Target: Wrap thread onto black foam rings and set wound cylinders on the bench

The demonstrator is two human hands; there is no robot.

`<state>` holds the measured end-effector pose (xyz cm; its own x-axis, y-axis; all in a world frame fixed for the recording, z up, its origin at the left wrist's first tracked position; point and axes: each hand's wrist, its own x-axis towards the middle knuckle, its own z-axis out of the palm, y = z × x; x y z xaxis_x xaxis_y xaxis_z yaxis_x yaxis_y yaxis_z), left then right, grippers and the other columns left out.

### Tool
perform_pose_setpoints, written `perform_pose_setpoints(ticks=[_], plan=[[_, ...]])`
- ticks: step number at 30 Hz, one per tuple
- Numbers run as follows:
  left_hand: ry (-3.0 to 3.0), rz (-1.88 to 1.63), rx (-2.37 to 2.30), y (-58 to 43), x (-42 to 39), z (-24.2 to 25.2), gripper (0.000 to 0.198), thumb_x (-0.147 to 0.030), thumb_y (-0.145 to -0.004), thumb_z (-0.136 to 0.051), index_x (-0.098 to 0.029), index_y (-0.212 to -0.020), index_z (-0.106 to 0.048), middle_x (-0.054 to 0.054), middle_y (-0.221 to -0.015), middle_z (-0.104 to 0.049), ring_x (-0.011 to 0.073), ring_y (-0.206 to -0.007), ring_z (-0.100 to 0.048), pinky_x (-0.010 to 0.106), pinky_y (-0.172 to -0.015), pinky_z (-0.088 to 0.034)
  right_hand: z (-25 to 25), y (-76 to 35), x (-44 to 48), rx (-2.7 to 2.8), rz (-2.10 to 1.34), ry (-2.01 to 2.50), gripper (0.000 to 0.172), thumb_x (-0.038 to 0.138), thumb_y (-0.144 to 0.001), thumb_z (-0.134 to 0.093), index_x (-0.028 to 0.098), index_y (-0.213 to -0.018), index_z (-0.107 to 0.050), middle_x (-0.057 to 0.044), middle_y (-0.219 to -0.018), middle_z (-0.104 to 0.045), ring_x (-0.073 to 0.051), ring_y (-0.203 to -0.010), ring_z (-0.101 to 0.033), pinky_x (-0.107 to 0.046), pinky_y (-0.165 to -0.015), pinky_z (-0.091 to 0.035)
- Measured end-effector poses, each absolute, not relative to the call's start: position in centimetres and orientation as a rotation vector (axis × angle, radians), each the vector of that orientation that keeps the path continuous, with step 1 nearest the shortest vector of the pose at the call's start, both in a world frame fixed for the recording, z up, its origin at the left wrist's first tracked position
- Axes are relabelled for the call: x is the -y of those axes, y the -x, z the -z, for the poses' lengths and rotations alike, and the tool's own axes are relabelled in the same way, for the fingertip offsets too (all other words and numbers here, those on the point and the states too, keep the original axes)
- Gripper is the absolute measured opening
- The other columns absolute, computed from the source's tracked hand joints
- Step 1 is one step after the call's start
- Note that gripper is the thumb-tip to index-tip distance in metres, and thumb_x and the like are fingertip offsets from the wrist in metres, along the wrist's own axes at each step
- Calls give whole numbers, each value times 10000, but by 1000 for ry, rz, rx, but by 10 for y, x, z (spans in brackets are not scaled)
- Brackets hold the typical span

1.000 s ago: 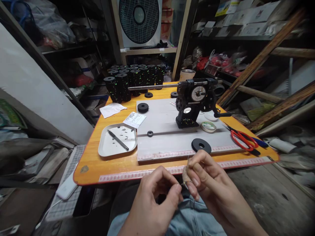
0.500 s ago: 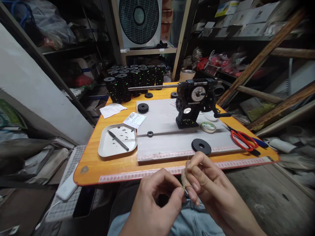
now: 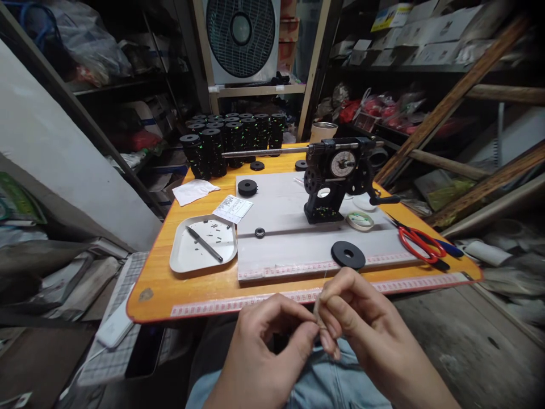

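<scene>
Both my hands meet over my lap, just below the near edge of the orange table (image 3: pixel 200 295). My right hand (image 3: pixel 361 324) is curled around a small tan bundle of thin line (image 3: pixel 317 309), its fingers closed on it. My left hand (image 3: pixel 268 346) pinches the bundle's end between thumb and forefinger, touching the right fingers. A thin strand rises from the bundle toward the table edge. A black disc (image 3: pixel 348 254) lies on the grey board (image 3: pixel 289 238) right behind my hands.
A black hand-crank winder with a dial (image 3: pixel 336 176) stands on the board. Left of it sits a white tray (image 3: pixel 203 244) with a pen. Red scissors (image 3: pixel 419 241) lie at the right, a tape roll (image 3: pixel 360 220) near the winder, and black spools (image 3: pixel 230 139) are stacked at the back.
My hands have drawn closer together and shifted slightly down. The left thumb and forefinger now close on the end of the bundle that the right hand keeps holding.
</scene>
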<state>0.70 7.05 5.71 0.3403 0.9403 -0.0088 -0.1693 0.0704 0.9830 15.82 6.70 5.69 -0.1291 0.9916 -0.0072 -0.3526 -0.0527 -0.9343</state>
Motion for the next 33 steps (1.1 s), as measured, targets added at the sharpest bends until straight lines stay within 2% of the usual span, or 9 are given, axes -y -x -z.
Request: perform_pose_setpoints(ticks=[4,8,14,23,28,33], plan=[[-1208,-1011,-881,-6,-71,-58,135,-197,-838,-630,-159,-711,-606,48,-659,-703,159,-619,-664,247,-608,-507,-56,-158,-69,1015,-1515,845,225,332,-945,-602,191,-775,-559,49,-619,-538,-70,-522,-559,-162,-475,-455],[-1187,-1019,-906,-6,-71,-60,66,-197,-823,-626,-158,-769,-634,46,-666,-707,167,-620,-667,251,-582,-487,-56,-160,-70,1046,-1517,830,226,328,-955,-587,189,-780,-556,45,-630,-540,-73,-541,-569,-167,-492,-466],[-1224,-945,-926,-5,-72,-61,94,-162,-771,-646,-169,-696,-590,58,-652,-714,180,-620,-670,231,-527,-397,-55,-160,-70,1029,-1584,803,198,326,-943,-608,186,-813,-556,52,-623,-546,-56,-508,-560,-148,-476,-453],[-1078,-845,-810,6,-73,-50,299,-456,-769,-719,-171,-737,-636,40,-664,-631,151,-607,-585,256,-587,-473,-52,-154,-72,881,-1731,663,206,319,-934,-619,178,-806,-539,65,-560,-512,-41,-441,-518,-115,-417,-393],[-1187,-888,-934,8,-76,-55,180,-352,-819,-677,-175,-853,-688,50,-762,-642,160,-677,-574,263,-640,-465,-60,-158,-70,1000,-1568,928,272,379,-889,-672,175,-753,-553,47,-581,-550,-56,-466,-532,-147,-451,-432],[-1322,-908,-1053,5,-76,-57,71,-241,-780,-686,-182,-785,-726,5,-691,-559,115,-596,-469,226,-562,-392,-65,-160,-70,1045,-1506,1007,282,391,-888,-673,169,-760,-554,42,-621,-570,-11,-435,-425,-120,-429,-320]])
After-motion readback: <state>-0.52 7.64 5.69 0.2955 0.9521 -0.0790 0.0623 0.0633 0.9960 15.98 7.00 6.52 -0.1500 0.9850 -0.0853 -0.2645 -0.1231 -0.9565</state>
